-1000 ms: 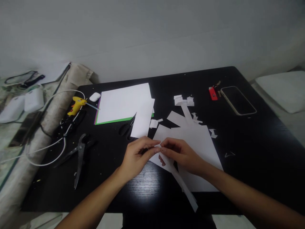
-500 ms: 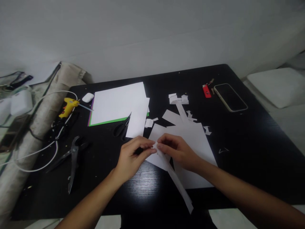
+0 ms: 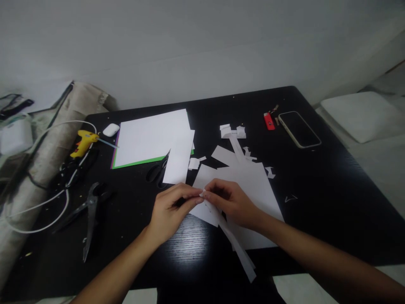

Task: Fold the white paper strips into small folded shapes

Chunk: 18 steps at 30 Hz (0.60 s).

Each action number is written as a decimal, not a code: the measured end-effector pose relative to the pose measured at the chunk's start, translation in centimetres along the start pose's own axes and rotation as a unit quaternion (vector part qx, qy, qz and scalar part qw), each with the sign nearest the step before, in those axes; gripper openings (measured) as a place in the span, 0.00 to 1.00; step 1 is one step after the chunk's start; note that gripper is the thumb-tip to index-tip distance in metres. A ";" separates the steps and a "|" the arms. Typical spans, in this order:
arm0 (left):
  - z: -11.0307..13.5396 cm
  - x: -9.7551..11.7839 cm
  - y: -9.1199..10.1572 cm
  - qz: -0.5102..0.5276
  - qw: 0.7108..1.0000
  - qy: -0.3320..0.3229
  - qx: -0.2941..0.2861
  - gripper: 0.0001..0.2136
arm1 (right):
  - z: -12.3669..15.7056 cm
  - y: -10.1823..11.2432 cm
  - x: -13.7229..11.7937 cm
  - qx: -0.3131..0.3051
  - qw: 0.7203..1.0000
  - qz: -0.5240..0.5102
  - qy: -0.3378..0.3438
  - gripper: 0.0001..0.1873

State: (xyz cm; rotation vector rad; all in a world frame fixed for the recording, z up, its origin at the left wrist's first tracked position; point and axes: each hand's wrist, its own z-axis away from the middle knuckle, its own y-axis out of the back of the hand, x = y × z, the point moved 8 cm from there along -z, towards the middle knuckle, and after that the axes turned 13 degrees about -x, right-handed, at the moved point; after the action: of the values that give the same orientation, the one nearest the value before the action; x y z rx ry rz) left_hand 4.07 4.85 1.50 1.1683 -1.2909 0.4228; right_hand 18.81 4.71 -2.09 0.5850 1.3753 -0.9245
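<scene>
A long folded strip of white paper (image 3: 236, 241) slants down toward the table's front edge. Its upper end is pinched between the thumb and fingers of my left hand (image 3: 172, 207) and of my right hand (image 3: 232, 202), whose fingertips almost meet. The very tip is partly hidden by the fingers. Beneath my right hand lie white paper sheets (image 3: 259, 190). Just beyond my left hand, a narrow paper piece (image 3: 179, 158) partly covers black-handled scissors (image 3: 153, 173). Close by is a small folded paper piece (image 3: 194, 163).
A paper stack (image 3: 148, 139) with green and purple edges lies at the back. On the left are a yellow glue gun (image 3: 83, 142), a white cable (image 3: 67, 202), pliers (image 3: 91, 207) and a white case (image 3: 111, 129). A paper assembly (image 3: 233, 133), red lighter (image 3: 268, 121) and phone (image 3: 299, 129) lie farther right.
The view has shifted slightly, so the table's contents sit a little farther left. Both hands keep their pinch at the strip's end, with the left fingertips drawn closer together.
</scene>
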 end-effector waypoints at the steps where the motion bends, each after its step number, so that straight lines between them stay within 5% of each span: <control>1: 0.0 0.1 0.0 -0.003 1.000 -0.003 0.001 0.04 | 0.0 0.0 -0.1 0.001 1.000 0.004 0.002 0.14; 18: 0.3 0.2 0.0 -0.020 0.999 -0.018 0.033 0.05 | 0.3 -0.3 -0.5 0.018 0.999 0.017 0.029 0.12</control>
State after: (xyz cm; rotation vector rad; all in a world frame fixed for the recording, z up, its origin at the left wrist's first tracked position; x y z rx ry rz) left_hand 3.95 4.53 1.67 1.2593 -1.2913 0.4195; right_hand 18.78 4.43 -1.56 0.6650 1.4000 -0.9131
